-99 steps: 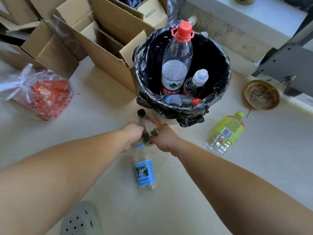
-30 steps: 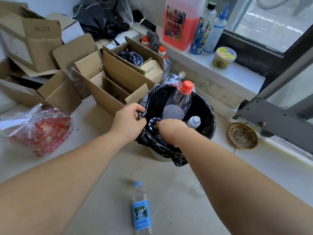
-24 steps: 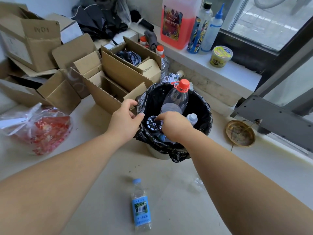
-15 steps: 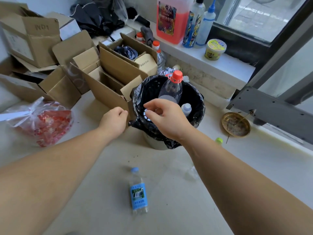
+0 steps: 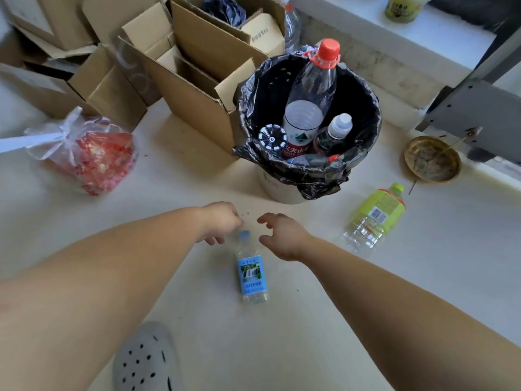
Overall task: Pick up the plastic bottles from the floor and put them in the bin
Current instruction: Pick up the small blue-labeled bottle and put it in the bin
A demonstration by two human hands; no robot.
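Note:
A small clear bottle with a blue label and blue cap (image 5: 251,270) lies on the pale floor. My left hand (image 5: 222,220) hovers just left of its cap, fingers curled down. My right hand (image 5: 282,235) is just right of the cap, fingers spread. Neither hand grips the bottle. A green-labelled bottle (image 5: 376,215) lies on the floor to the right. The bin (image 5: 363,153), lined with a black bag, holds a tall red-capped bottle (image 5: 311,100), a white-capped bottle (image 5: 335,134) and an upside-down bottle showing its base (image 5: 272,138).
Open cardboard boxes (image 5: 197,80) crowd the floor left of and behind the bin. A tied plastic bag with red contents (image 5: 93,156) lies at the left. A brass dish (image 5: 431,159) sits right of the bin. A grey perforated shoe (image 5: 146,359) shows at the bottom.
Both hands left the bin, where the small bottle now rests base up, and dropped to the floor on either side of the blue-labelled bottle's cap. The view tilted downward.

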